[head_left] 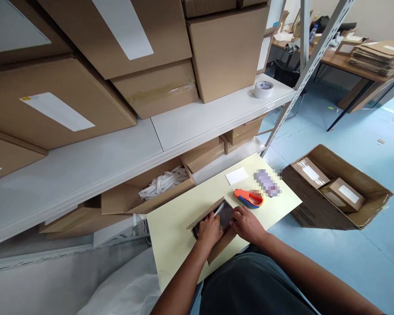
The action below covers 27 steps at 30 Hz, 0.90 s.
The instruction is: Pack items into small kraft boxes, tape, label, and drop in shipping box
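Note:
A small open cardboard box (206, 215) lies on the pale yellow table (170, 232) in front of me. Inside it sits a dark flat item in shiny wrap (223, 213). My left hand (209, 231) is curled over the left part of the box with its fingers pressed onto the dark item. My right hand (248, 224) grips the right side of the dark item and the box edge, fingers bent. Just beyond my right hand lies an orange and blue tape dispenser (248, 197).
A white card (237, 176) and a blurred label (267, 182) lie further back on the table. White shelving (85, 162) with stacked cartons and a tape roll (263, 89) stands behind. An open carton (367, 183) holding two small boxes sits on the blue floor, right.

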Motion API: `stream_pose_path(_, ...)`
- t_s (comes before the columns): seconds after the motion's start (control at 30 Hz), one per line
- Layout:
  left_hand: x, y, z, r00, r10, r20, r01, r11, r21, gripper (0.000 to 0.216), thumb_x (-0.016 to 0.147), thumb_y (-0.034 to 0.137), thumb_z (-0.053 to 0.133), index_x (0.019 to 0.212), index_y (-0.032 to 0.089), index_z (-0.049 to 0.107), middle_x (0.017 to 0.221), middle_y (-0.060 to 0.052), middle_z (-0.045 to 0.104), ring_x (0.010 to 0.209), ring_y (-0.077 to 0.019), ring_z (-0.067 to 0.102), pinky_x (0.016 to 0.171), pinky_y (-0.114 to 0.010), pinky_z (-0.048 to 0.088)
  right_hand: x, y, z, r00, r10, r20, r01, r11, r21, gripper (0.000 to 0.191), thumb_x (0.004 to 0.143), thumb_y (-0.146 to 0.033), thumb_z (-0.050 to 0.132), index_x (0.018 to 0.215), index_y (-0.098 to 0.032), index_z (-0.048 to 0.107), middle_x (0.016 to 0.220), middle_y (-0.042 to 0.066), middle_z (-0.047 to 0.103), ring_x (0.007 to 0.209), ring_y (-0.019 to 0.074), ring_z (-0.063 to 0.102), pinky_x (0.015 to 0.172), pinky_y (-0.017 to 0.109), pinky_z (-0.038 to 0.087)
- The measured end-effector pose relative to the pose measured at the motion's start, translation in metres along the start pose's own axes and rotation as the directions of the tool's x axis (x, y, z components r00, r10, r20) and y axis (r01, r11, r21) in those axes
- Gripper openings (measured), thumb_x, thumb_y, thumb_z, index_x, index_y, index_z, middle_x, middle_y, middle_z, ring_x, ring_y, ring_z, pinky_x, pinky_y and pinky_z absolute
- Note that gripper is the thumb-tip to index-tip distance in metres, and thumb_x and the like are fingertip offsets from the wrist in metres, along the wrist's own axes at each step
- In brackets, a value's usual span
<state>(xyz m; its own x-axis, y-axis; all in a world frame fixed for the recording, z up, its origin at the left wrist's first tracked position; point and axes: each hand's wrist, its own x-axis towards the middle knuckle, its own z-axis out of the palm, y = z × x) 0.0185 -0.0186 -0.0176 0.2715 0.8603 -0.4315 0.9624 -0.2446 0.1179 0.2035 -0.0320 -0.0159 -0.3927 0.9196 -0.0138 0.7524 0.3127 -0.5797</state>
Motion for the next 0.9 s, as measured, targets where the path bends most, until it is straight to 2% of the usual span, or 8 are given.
stream_pose_path(0.13,-0.004,-0.011,0.009,0.991,0.109,-0.082,-0.113,0.992,-0.047,0.040,0.092,0.038,0.059,0.130,0.026,0.062,0.130,-0.013,0.061,0.120,-0.0312,0.062,0.098,-0.043,0.051,-0.012,0.008,-0.003,0.996,-0.090,0.002,0.089,0.991,0.102,0.025,0.097,-0.038,0.059,0.110,-0.019,0.068,0.119,0.014,0.064,0.109,0.0275,0.060,0.095,0.045,0.053)
stream_pose_path(0.37,-0.023,-0.037,0.029,0.871,0.345,-0.351,-0.354,0.934,0.040,0.052,0.092,0.010,0.047,0.143,0.021,0.052,0.161,-0.014,0.037,0.149,-0.0288,0.036,0.117,-0.046,0.040,-0.024,0.017,-0.007,0.970,-0.233,0.068,0.219,0.961,0.167,0.052,0.081,-0.052,0.077,0.121,-0.021,0.067,0.130,0.016,0.062,0.126,0.0330,0.054,0.105,0.051,0.049)
stream_pose_path(0.47,-0.039,-0.054,0.019,0.827,0.270,-0.494,-0.318,0.948,-0.013,0.045,0.095,0.012,0.044,0.136,0.021,0.058,0.152,-0.014,0.049,0.146,-0.0264,0.041,0.120,-0.046,0.038,-0.021,0.019,-0.004,0.975,-0.211,0.067,0.197,0.965,0.173,0.030,0.090,-0.038,0.070,0.115,-0.021,0.068,0.120,0.014,0.067,0.120,0.0292,0.058,0.101,0.046,0.052)
stream_pose_path(0.57,-0.048,-0.075,0.002,0.754,-0.046,-0.656,-0.138,0.964,-0.226,0.042,0.098,0.026,0.049,0.139,0.019,0.055,0.149,-0.018,0.051,0.145,-0.0305,0.042,0.118,-0.051,0.039,-0.014,0.021,0.004,0.993,-0.117,0.028,0.110,0.977,0.184,0.016,0.096,-0.033,0.061,0.107,-0.022,0.068,0.103,0.010,0.071,0.106,0.0252,0.064,0.092,0.040,0.055)
stream_pose_path(0.63,-0.049,-0.086,-0.006,0.791,-0.199,-0.578,-0.075,0.907,-0.415,0.044,0.100,0.037,0.047,0.139,0.019,0.055,0.144,-0.017,0.056,0.139,-0.0304,0.049,0.112,-0.050,0.046,-0.008,0.023,0.013,1.000,0.011,-0.024,-0.006,0.983,0.184,0.021,0.095,-0.030,0.062,0.114,-0.023,0.065,0.102,0.008,0.069,0.097,0.0232,0.067,0.087,0.039,0.057)
stream_pose_path(0.73,-0.049,-0.089,-0.003,0.952,-0.083,-0.294,-0.092,0.840,-0.535,0.038,0.101,0.042,0.042,0.126,0.023,0.064,0.134,-0.010,0.065,0.127,-0.0245,0.060,0.106,-0.042,0.052,0.001,0.023,0.029,0.972,0.215,-0.092,-0.192,0.959,0.207,0.053,0.089,-0.023,0.065,0.140,-0.025,0.050,0.122,0.012,0.062,0.087,0.0207,0.068,0.081,0.040,0.059)
stream_pose_path(0.8,-0.051,-0.081,0.011,0.965,0.004,-0.261,-0.127,0.880,-0.458,0.032,0.097,0.040,0.052,0.121,0.024,0.066,0.142,-0.009,0.060,0.133,-0.0260,0.055,0.111,-0.044,0.048,0.006,0.022,0.037,0.956,0.274,-0.105,-0.246,0.943,0.224,0.069,0.086,-0.020,0.065,0.150,-0.027,0.039,0.132,0.014,0.057,0.086,0.0210,0.069,0.080,0.042,0.060)
stream_pose_path(0.9,-0.055,-0.068,0.039,0.907,0.013,-0.420,-0.144,0.949,-0.281,0.034,0.093,0.030,0.059,0.126,0.021,0.062,0.152,-0.014,0.049,0.145,-0.0306,0.041,0.118,-0.054,0.039,0.007,0.023,0.041,0.974,0.209,-0.085,-0.184,0.953,0.240,0.068,0.088,-0.020,0.062,0.152,-0.029,0.040,0.130,0.012,0.060,0.097,0.0241,0.068,0.088,0.044,0.059)
